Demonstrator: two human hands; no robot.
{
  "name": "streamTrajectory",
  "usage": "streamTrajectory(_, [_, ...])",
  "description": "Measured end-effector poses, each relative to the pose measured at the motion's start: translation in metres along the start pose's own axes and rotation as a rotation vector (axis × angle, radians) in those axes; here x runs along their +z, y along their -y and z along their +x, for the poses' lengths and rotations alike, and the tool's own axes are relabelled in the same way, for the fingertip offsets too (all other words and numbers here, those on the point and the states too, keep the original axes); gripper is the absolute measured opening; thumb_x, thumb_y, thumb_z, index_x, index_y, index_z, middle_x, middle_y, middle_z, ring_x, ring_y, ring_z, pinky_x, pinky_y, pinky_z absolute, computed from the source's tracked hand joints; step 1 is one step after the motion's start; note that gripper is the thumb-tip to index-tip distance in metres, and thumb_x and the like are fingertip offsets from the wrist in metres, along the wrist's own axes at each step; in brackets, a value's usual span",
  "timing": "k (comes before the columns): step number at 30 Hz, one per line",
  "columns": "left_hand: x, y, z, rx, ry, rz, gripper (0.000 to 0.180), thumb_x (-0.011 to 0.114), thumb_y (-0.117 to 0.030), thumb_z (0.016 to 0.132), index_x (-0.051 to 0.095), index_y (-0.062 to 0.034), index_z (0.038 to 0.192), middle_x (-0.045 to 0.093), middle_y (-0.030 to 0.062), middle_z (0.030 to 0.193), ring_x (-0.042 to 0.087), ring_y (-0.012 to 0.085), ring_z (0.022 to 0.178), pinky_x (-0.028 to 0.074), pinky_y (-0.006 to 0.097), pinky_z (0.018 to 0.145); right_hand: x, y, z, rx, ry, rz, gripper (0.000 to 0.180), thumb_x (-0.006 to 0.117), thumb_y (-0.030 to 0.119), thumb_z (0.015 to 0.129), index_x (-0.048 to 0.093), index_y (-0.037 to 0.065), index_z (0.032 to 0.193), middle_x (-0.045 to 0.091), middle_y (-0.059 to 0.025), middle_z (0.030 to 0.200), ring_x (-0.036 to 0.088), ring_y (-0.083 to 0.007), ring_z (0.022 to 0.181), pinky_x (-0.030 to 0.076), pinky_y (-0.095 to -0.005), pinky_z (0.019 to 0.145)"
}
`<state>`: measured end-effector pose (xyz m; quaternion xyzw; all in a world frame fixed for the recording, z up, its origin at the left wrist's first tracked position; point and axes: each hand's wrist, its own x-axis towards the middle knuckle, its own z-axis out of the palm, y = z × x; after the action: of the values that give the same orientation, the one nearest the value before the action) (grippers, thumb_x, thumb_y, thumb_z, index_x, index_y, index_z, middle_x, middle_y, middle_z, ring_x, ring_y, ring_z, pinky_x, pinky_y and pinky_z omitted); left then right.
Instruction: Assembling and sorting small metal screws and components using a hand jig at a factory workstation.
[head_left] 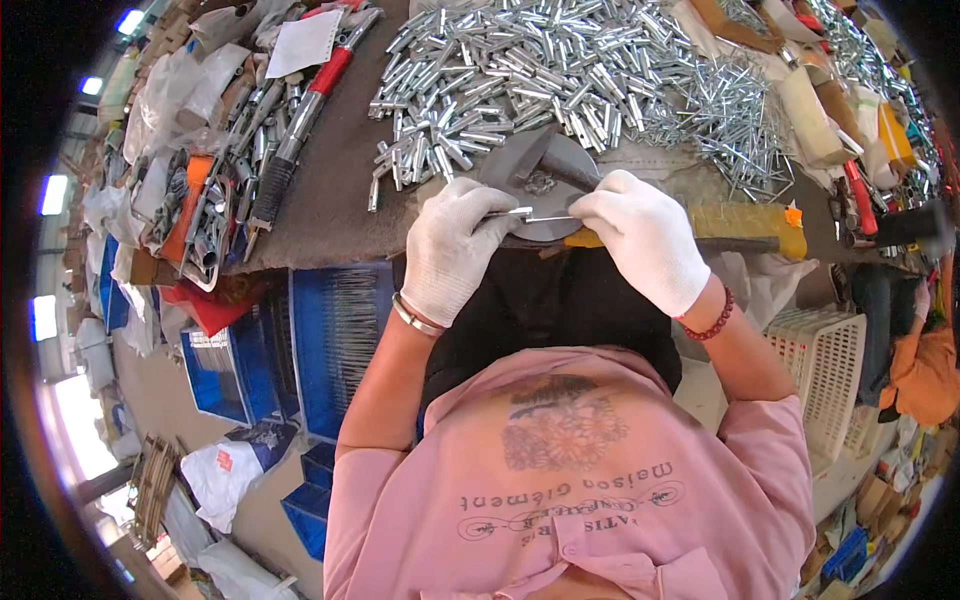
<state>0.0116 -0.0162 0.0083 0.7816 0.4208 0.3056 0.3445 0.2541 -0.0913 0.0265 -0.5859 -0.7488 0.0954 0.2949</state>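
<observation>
Both my hands wear white knit gloves and meet over the bench's near edge. My left hand [448,240] pinches a short silvery metal tube [519,212] between thumb and fingers. In a pinch of its fingertips, my right hand [642,235] grips a thin metal pin [552,219] pointing left at the tube's end; whether the pin enters the tube I cannot tell. Just behind my fingers lies a round grey dish [505,160] with small metal pieces [540,182] in it. A wide heap of similar tubes [530,75] spreads beyond, with thin pins [740,135] piled to its right.
A yellow-taped block [740,225] lies along the bench edge on the right. Tools and bagged parts crowd the left, with a red-and-black bar [300,130]. Below stand a blue crate [340,340] of thin rods and a white basket [820,370]. An orange-clad person [920,375] is far right.
</observation>
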Motion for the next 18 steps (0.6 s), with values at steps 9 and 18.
streamTrajectory(9, [-0.003,0.005,0.006,0.115,0.000,0.118,0.012,0.085,-0.013,0.082,0.080,-0.0097,0.093,0.071,0.0093,0.093,0.070,0.0326,0.089,0.055,0.042,0.079,-0.006,0.002,0.005,-0.132,0.013,-0.307,0.011,0.074,0.008,0.082,0.076,0.013,0.091,0.063,-0.0030,0.087,0.066,-0.0258,0.089,0.055,-0.0401,0.080])
streamTrajectory(18, [0.000,0.015,0.006,0.082,0.011,0.021,0.014,0.086,-0.010,0.080,0.080,-0.0084,0.092,0.072,0.0098,0.091,0.071,0.0323,0.089,0.056,0.041,0.078,-0.003,-0.001,0.006,-0.175,-0.016,-0.274,0.012,0.074,0.007,0.081,0.075,0.014,0.091,0.061,-0.0029,0.086,0.065,-0.0256,0.088,0.054,-0.0407,0.078])
